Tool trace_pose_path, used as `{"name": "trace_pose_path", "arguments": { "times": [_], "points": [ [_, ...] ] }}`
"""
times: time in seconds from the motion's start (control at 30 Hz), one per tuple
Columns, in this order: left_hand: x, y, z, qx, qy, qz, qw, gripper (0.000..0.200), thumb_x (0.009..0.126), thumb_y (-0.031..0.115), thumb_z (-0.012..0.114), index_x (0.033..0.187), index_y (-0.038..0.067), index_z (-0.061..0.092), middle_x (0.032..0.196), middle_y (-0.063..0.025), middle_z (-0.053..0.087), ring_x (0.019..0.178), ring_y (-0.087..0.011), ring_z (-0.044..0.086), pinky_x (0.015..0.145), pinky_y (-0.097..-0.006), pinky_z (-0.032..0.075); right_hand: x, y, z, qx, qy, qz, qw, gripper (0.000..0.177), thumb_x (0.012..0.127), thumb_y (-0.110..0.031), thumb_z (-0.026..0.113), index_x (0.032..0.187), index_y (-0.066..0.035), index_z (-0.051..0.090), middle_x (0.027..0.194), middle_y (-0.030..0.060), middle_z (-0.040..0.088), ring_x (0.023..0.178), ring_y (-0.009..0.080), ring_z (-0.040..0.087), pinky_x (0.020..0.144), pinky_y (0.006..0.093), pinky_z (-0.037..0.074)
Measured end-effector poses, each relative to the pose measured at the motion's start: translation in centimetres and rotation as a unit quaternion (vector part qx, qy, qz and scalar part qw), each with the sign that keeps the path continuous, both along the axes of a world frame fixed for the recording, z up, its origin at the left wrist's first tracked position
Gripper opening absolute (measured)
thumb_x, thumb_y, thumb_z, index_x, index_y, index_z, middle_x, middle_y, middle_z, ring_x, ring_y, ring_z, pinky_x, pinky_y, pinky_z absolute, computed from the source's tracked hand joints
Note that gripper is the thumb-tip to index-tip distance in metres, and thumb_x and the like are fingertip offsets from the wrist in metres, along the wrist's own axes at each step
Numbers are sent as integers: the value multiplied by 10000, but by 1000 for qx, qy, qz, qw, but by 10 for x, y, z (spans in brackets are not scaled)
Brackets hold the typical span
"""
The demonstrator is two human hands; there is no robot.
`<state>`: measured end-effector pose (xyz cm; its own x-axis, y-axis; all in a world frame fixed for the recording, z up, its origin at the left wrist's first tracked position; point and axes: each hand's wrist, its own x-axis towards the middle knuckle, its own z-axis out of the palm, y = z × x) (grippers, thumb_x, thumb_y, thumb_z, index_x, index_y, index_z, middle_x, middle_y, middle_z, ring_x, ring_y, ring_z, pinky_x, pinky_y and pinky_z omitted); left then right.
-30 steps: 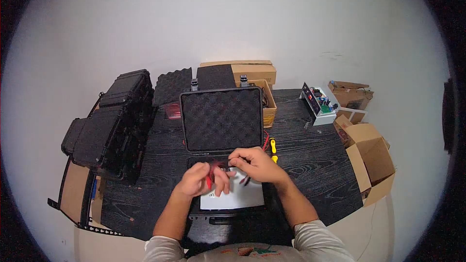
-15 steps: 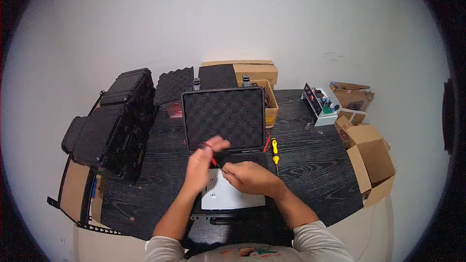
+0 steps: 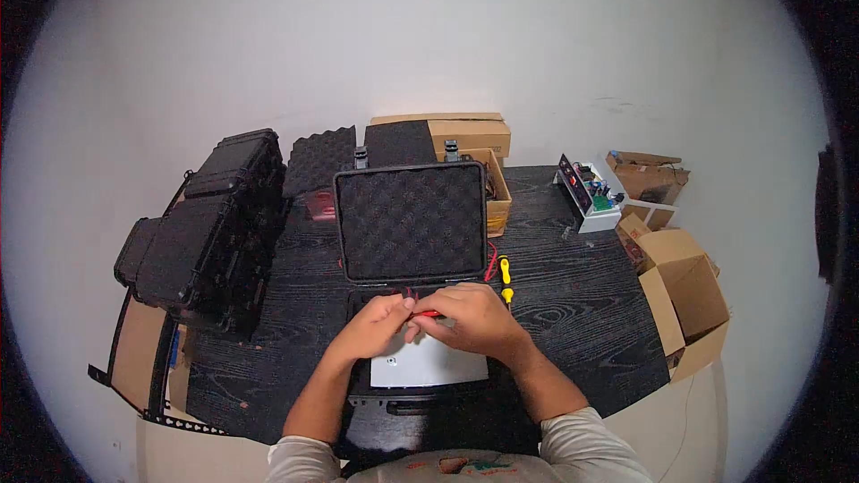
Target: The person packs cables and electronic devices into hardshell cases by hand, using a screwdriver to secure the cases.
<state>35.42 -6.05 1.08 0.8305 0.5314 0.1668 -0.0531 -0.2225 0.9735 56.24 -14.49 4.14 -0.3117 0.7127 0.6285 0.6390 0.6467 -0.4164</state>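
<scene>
My left hand and my right hand meet above the white panel in the open black case. Between the fingers of my right hand is a red cable, with a thin loop rising beside my left fingertips. My left thumb and fingers pinch it close to the right hand; its end is hidden. Behind the hands stands the case lid, lined with dark egg-crate foam. A yellow and black screwdriver lies right of the case.
Black hard cases are stacked at the left. Cardboard boxes stand behind the lid, and an open carton is at the right edge. A white device with exposed circuitry sits back right on the black wood-grain table.
My left hand has come down and closed in beside the right one. The red cable, stretched between the hands before, is now mostly covered by fingers.
</scene>
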Motion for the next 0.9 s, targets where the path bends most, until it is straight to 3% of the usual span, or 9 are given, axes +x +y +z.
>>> {"name": "trace_pose_path", "arguments": {
  "times": [0.1,0.23,0.4,0.53,0.7,0.9],
  "points": [
    [-7,1,2,-114,25,-65,991,519,1155,416,376,972,33,674,760,7,590,715,-101,552,698,-269,465,1,0,4,10,19,6,1000,233,890,-253,794,1012,-64,732,980,82,754,899,282,746,757,400,590],
    [-10,3,2,-132,16,-95,987,506,1142,430,413,969,27,666,763,-3,588,692,-93,528,682,-264,453,-1,3,2,30,74,26,996,225,899,-244,787,1009,-54,735,1017,103,738,907,294,742,809,402,593],
    [-10,-2,1,-191,-48,-114,974,452,1128,402,470,912,44,644,714,2,552,665,-106,504,693,-315,468,0,4,2,-30,81,79,993,261,940,-202,750,1144,-40,742,1146,157,738,1037,329,740,908,405,590],
    [-11,6,-4,-191,-49,-165,966,434,1124,373,491,829,70,589,664,1,528,655,-126,507,718,-348,487,4,3,3,-80,93,115,986,310,978,-157,700,1260,-31,717,1231,188,727,1155,358,710,1000,416,561],
    [-8,2,-4,-194,-40,-151,968,452,1127,359,488,786,73,569,665,-14,550,657,-136,527,727,-345,494,12,1,9,-148,89,151,973,315,993,-137,672,1286,-28,703,1227,182,718,1132,357,706,999,417,548],
    [-1,-5,4,-94,-22,-58,994,406,1127,321,509,915,21,683,743,-31,646,761,-136,632,752,-298,511,9,1,8,-132,95,92,982,275,959,-83,699,1227,-29,736,1162,169,733,1081,326,721,952,398,560]
  ]
}}
